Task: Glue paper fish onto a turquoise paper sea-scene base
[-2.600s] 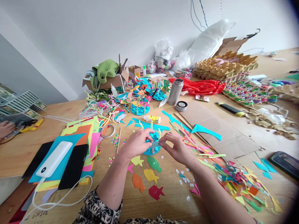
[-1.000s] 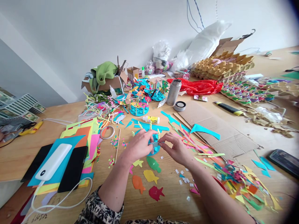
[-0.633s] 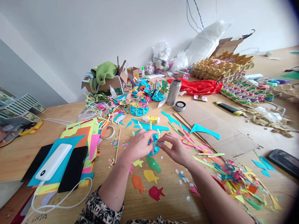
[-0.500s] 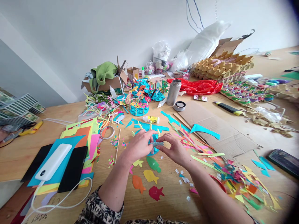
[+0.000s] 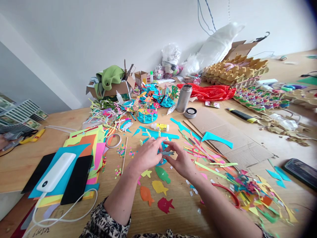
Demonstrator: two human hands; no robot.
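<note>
My left hand (image 5: 148, 153) is closed over a round blue paper base (image 5: 161, 145), pinching a small grey-blue paper fish (image 5: 169, 153) by one end. The fish's tail points right. My right hand (image 5: 180, 158) curls in from the other side, with thumb and fingers bent around the fish; its exact contact is partly hidden. Yellow coiled stems (image 5: 159, 133) stand up from the base behind my fingers. On the table below lie cut-out fish: green (image 5: 162, 174), yellow (image 5: 159, 187), orange (image 5: 146, 195) and red (image 5: 165, 205).
A glue bottle (image 5: 160, 127) lies behind the base, near a steel flask (image 5: 184, 98) and its lid (image 5: 190, 112). Colored paper sheets (image 5: 99, 145), a power bank (image 5: 56, 172) and a black phone (image 5: 76, 179) are at left. Paper strips (image 5: 220, 165) and cardboard (image 5: 225, 135) spread right.
My right hand and forearm have shifted slightly left, with the fingers bending more around the fish. My left hand stays in place over the base.
</note>
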